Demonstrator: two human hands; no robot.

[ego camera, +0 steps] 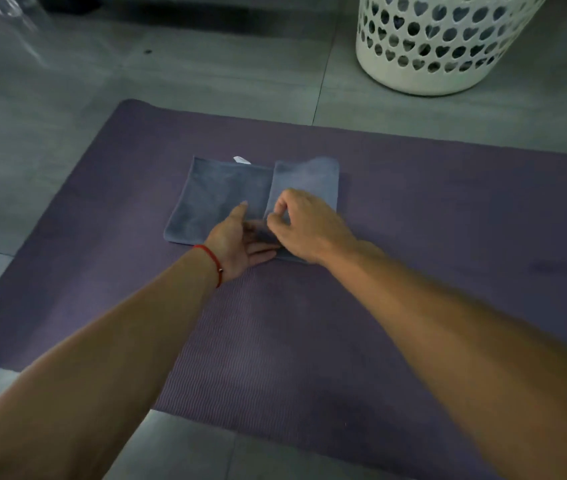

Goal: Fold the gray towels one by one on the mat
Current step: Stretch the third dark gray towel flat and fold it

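While pinched by right hand point(304, 226), gray towel's point(219, 199) folded edge beside flat, open left hand point(237, 242).

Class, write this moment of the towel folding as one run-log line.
step: folding gray towel on mat | right hand: pinches folded flap | left hand: flat on towel | basket: beyond mat

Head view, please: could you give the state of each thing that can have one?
Gray towel: lying flat on the mat, right part folded over.
Mat: unrolled on the floor.
Left hand: open, fingers straight on the towel.
Right hand: pinching the folded flap's edge.
Basket: upright.
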